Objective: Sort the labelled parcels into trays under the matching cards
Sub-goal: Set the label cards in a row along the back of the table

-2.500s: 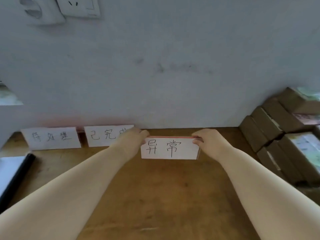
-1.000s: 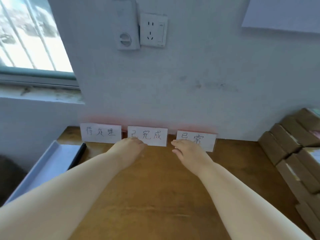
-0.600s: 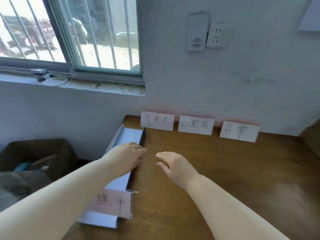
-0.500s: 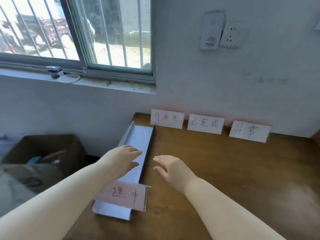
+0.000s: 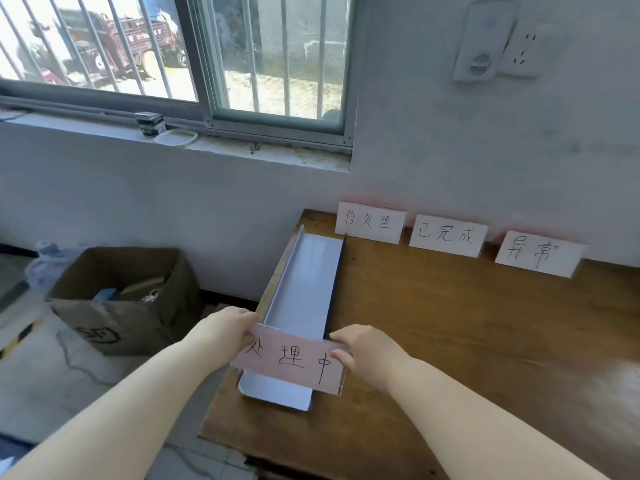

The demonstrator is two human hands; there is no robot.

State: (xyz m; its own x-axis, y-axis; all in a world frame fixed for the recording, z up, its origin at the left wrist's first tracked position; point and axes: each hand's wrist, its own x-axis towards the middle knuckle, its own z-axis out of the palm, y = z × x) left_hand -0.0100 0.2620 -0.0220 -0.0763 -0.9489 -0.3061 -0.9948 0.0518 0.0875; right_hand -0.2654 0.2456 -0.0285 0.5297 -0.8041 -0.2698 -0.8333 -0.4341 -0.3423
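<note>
head view: a person's left hand [image 5: 230,329] and right hand [image 5: 367,351] each pinch one short end of the 处理中 card [image 5: 291,358], held across the near end of a long grey tray [image 5: 301,282]. the card lies directly between the hands, its long axis running left to right, square across that of the tray, which runs away from the person toward the wall along the left edge of the wooden table [image 5: 450,323]. neither hand is nearer. whether the card touches the tray's walls cannot be told.

three more cards stand against the wall: the 待处理 card [image 5: 370,221] just past the tray's far end, the 已完成 card [image 5: 446,234] beside it and the 异常 card [image 5: 536,256] furthest right. judging by that row, the held card looks bound for the wall, up and to the right, with only the tray's raised right wall to lift over. no parcels are in view. a cardboard box [image 5: 117,296] sits on the floor at left, below a barred window [image 5: 173,46].
</note>
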